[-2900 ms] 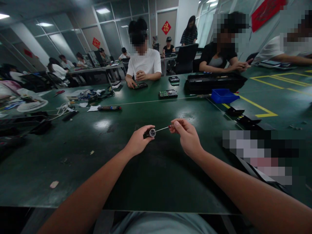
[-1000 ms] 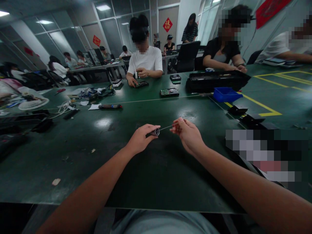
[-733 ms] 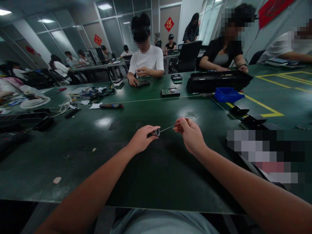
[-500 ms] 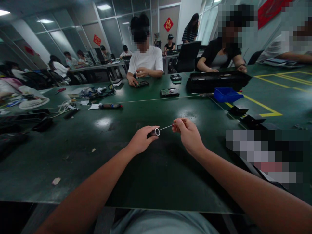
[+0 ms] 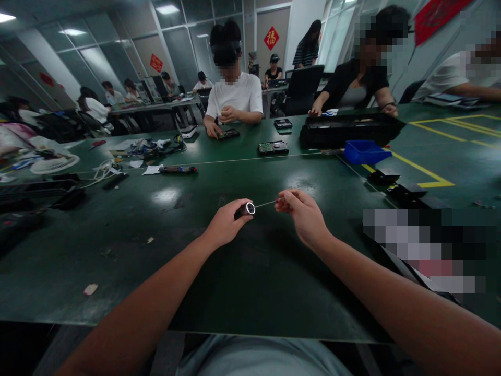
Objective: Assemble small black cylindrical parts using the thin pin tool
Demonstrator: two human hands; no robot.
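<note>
My left hand point(image 5: 225, 223) is closed around a small dark cylinder with a silver-rimmed end point(image 5: 246, 209), held just above the green table point(image 5: 164, 245). My right hand point(image 5: 303, 216) pinches the handle of a thin screwdriver point(image 5: 266, 202). Its metal shaft runs left, and the tip meets the cylinder's silver end. Both hands hover near the middle of the table, close together.
A blue bin point(image 5: 364, 152), a long black tray point(image 5: 350, 129) and black parts point(image 5: 385, 177) lie at the right. A circuit board point(image 5: 273, 148) and a dark tool point(image 5: 178, 169) sit farther back. Cables and clutter point(image 5: 129, 156) fill the left. People sit across the table.
Both hands stay joined on the cylinder and screwdriver. The cylinder has tipped up slightly, and my right hand has shifted a little to the left and upward.
</note>
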